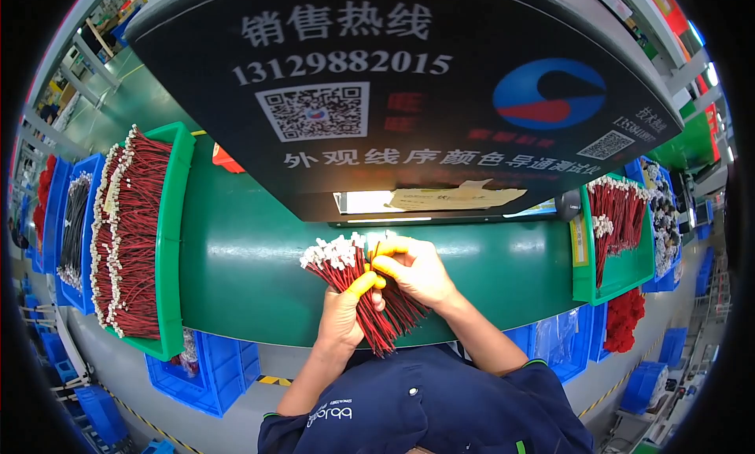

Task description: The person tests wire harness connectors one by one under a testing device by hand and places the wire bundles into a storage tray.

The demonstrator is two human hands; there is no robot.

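Note:
A bundle of red and dark wires (377, 322) with white connectors (336, 252) at its upper end is held over the green table (244, 257). My left hand (343, 311) is wrapped round the bundle, with yellow covers on its fingertips. At the bundle's right side my right hand (413, 271), also with yellow fingertip covers, is closed in a pinch by the connector end. What lies between its fingertips is too small to make out. The hands are close together, just below the black machine.
The black machine (472, 171) with printed lettering overhangs the table. A green bin (174, 241) of wire bundles stands at left, another green bin (629, 277) at right. Blue bins (206, 375) sit beyond the table's front edge, with red items (624, 320) at right.

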